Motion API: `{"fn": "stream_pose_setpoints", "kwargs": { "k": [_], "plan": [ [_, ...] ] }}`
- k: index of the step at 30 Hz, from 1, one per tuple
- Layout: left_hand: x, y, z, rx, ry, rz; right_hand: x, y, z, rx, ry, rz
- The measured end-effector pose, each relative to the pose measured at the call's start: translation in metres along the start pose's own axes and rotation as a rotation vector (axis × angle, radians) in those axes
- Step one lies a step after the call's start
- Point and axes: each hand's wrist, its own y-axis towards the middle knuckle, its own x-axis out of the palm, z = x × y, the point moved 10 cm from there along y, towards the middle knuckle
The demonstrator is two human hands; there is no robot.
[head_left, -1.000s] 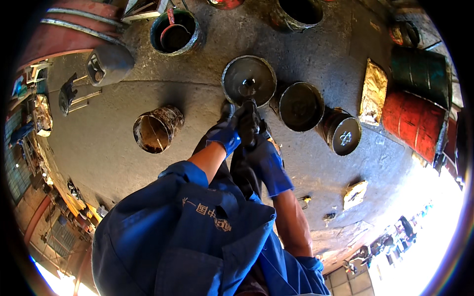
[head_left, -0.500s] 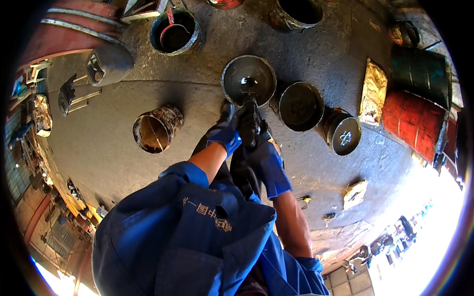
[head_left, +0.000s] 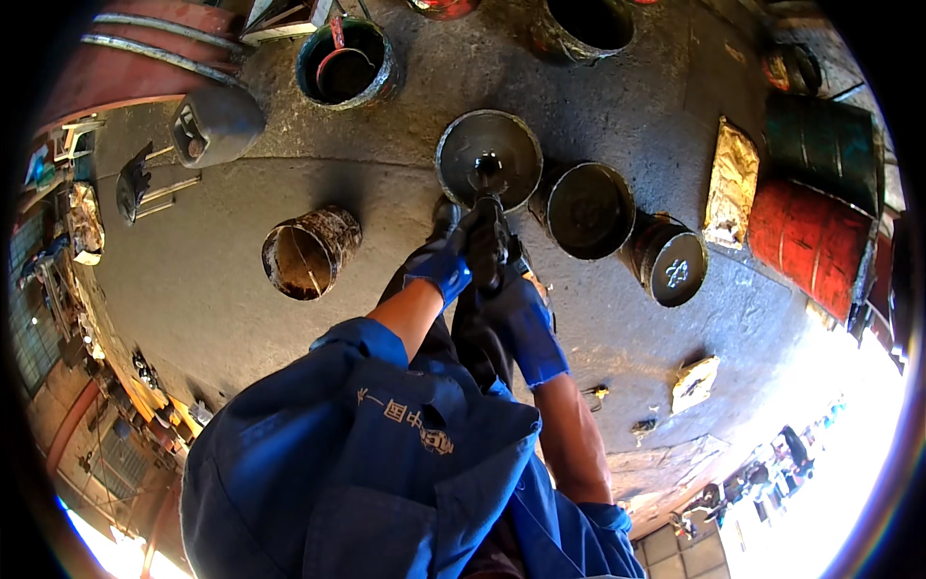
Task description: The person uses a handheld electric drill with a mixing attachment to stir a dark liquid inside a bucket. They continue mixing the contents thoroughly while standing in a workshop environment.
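Both my hands wear blue gloves with blackened palms and close around a dark hand-held mixing drill. My left hand grips it from the left side, nearer its front. My right hand wraps the rear part, its fingers partly hidden. The drill's shaft points into a round bucket of dark grey liquid, where a small bright-edged hollow shows around the shaft. What is on the shaft's end is hidden. My shoes stand close to this bucket.
Right of it, a bucket of dark liquid and a smaller bucket stand close together. A crusted bucket holds a stick at left. Farther off are a bucket with a red pail, a dark jerrycan and a red drum.
The liquid's surface has changed: a hollow now shows around the shaft where bright reflections lay. The view has shifted slightly; both hands keep their grip on the drill.
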Motion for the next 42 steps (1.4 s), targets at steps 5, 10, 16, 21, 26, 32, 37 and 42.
{"fn": "stream_pose_setpoints", "kwargs": {
  "k": [5, 10, 16, 21, 26, 32, 37, 42],
  "plan": [
    [-0.015, -0.013, 0.017, -0.016, 0.091, -0.013, 0.005, 0.004, -0.001, -0.071, 0.050, -0.031],
    [-0.021, -0.014, 0.023, -0.050, 0.144, -0.029, 0.003, 0.004, -0.002, -0.036, 0.052, -0.047],
    [-0.026, -0.023, 0.025, -0.042, 0.020, -0.093, 0.007, 0.003, -0.001, -0.059, -0.007, -0.002],
    [-0.046, -0.029, 0.040, -0.024, 0.173, -0.001, 0.011, 0.009, 0.001, -0.098, 0.079, -0.005],
    [-0.042, -0.027, 0.037, -0.053, 0.119, -0.033, 0.007, 0.003, 0.000, -0.083, 0.073, -0.040],
    [-0.031, -0.025, 0.027, -0.032, 0.075, 0.006, 0.002, -0.003, -0.003, -0.016, -0.025, -0.029],
    [-0.032, -0.026, 0.025, -0.060, 0.009, -0.031, 0.006, 0.003, 0.002, -0.006, -0.008, -0.012],
    [-0.022, -0.022, 0.024, -0.040, 0.105, -0.028, 0.018, 0.010, 0.008, -0.080, 0.050, -0.071]
  ]
}}
